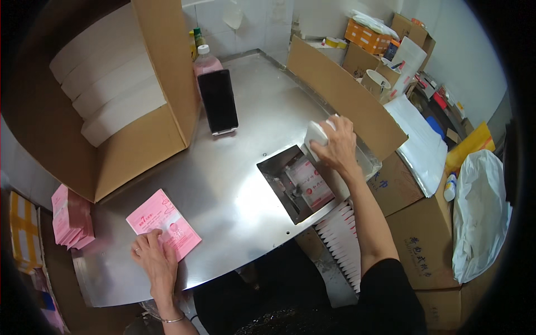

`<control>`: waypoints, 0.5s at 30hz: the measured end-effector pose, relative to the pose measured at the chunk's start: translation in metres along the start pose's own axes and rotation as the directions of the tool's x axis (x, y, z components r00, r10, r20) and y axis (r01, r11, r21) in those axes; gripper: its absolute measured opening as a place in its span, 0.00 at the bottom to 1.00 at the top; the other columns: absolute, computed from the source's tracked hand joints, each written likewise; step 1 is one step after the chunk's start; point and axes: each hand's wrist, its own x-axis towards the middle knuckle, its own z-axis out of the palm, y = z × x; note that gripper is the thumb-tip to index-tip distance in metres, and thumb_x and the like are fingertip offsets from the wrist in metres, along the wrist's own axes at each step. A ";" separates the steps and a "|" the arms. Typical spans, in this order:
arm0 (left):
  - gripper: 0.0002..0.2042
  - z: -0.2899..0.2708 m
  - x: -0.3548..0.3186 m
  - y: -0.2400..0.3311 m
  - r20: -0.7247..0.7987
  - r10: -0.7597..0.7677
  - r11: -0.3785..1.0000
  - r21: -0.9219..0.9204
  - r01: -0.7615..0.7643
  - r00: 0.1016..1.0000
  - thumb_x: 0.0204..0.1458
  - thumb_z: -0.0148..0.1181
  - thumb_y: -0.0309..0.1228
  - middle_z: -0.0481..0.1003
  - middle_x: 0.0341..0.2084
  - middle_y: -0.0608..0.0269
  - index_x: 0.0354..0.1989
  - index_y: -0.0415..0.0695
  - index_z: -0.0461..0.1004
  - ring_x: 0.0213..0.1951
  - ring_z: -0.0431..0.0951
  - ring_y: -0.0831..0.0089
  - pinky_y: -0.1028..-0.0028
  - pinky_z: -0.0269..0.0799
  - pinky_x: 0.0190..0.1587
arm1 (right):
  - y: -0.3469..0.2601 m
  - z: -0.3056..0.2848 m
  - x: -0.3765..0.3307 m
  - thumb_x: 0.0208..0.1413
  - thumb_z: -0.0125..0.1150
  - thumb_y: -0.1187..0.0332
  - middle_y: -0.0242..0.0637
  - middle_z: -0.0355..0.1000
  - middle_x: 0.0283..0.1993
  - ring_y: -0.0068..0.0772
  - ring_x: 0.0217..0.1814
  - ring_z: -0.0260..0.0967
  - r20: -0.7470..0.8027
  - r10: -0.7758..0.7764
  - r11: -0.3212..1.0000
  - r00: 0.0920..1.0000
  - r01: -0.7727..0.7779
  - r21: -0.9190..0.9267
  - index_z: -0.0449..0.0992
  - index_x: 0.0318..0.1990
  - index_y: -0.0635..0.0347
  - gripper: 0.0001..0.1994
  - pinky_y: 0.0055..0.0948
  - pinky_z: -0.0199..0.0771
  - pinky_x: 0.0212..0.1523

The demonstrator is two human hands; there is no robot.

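My left hand (152,258) rests its bent fingers on the near edge of pink printed flat packets (163,223), which lie on the metal table at the left. Thumb and fingers sit on top, slightly apart, without a visible grip. My right hand (338,146) is closed round a small white block (317,134), like a stack of folded tissue, above the table's right side. The hand covers part of the block. Just below and left of that hand is a rectangular opening (269,167) in the tabletop, with pink printed packaging (310,181) showing inside.
A large open carton (139,167) holding long white stacks (120,106) stands at the left. A phone (218,103) leans upright before a pink bottle (206,62). More pink packets (71,218) stand at the left edge. A cardboard panel (340,92) lines the table's right side; cartons (424,245) stand beyond.
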 end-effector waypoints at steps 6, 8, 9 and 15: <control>0.13 -0.007 -0.001 -0.010 0.147 0.080 0.989 -0.134 -0.060 0.986 0.48 0.56 0.20 0.71 0.40 0.55 0.43 0.44 0.71 0.46 0.67 0.52 0.52 0.55 0.61 | 0.003 -0.036 -0.055 0.44 0.68 0.54 0.48 0.65 0.62 0.59 0.69 0.56 -0.091 0.010 0.988 0.996 -0.024 -0.153 0.77 0.55 0.54 0.28 0.55 0.60 0.64; 0.13 -0.017 0.004 -0.007 0.200 0.095 0.986 -0.152 -0.065 0.975 0.47 0.57 0.20 0.71 0.39 0.55 0.42 0.44 0.71 0.46 0.68 0.52 0.51 0.55 0.61 | -0.004 -0.047 -0.058 0.45 0.69 0.54 0.48 0.64 0.63 0.59 0.69 0.55 -0.100 -0.008 0.977 0.995 -0.014 -0.211 0.77 0.55 0.54 0.28 0.55 0.59 0.65; 0.14 -0.020 0.004 -0.002 0.162 0.131 0.990 0.025 -0.137 0.978 0.46 0.57 0.20 0.71 0.39 0.54 0.42 0.44 0.72 0.46 0.68 0.52 0.50 0.55 0.62 | -0.011 -0.054 -0.059 0.48 0.68 0.55 0.46 0.67 0.58 0.56 0.64 0.59 -0.102 0.016 0.983 0.995 -0.034 -0.181 0.79 0.52 0.55 0.24 0.53 0.61 0.61; 0.11 -0.014 -0.003 0.102 0.081 0.554 0.809 -0.286 -0.513 0.829 0.45 0.61 0.19 0.67 0.35 0.52 0.38 0.43 0.72 0.43 0.68 0.52 0.55 0.62 0.50 | -0.011 -0.046 -0.054 0.55 0.63 0.62 0.39 0.72 0.39 0.44 0.46 0.67 -0.139 -0.014 0.981 0.990 -0.013 -0.192 0.82 0.36 0.60 0.11 0.45 0.64 0.46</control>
